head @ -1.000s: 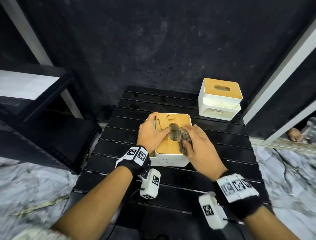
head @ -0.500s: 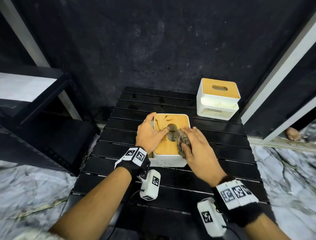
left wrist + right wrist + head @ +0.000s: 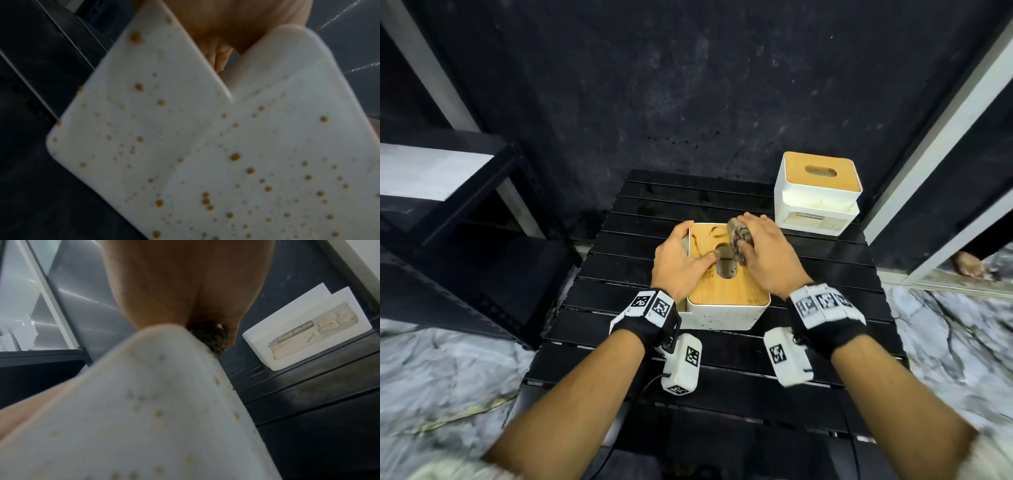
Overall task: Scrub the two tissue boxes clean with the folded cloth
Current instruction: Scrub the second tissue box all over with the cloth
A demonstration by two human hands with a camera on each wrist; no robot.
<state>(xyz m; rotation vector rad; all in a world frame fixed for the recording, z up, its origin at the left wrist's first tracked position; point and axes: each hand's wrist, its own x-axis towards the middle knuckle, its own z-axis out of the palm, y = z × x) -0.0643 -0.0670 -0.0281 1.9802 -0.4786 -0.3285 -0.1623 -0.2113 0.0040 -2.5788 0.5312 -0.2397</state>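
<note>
A white tissue box with a wooden lid (image 3: 726, 291) stands mid-table, its white walls (image 3: 226, 162) (image 3: 144, 402) dotted with brown specks. My left hand (image 3: 681, 255) grips its left edge, thumb lying on the lid near the oval slot. My right hand (image 3: 760, 246) holds the dark wadded cloth (image 3: 739, 238) (image 3: 211, 340) and presses it on the lid's far right part. Brown smears show on the far end of the lid. The second tissue box (image 3: 816, 193) (image 3: 308, 335), white with a wooden lid and a paper label, stands at the back right of the table.
The black slatted table (image 3: 722, 356) stands against a dark wall. A dark shelf unit (image 3: 448, 212) is to the left, marble floor (image 3: 955, 342) on both sides. A bare foot (image 3: 967, 263) shows at the far right by a white frame.
My right hand has slid the cloth away from me, from the middle of the lid by the slot to its far right part. The left hand keeps its hold on the box.
</note>
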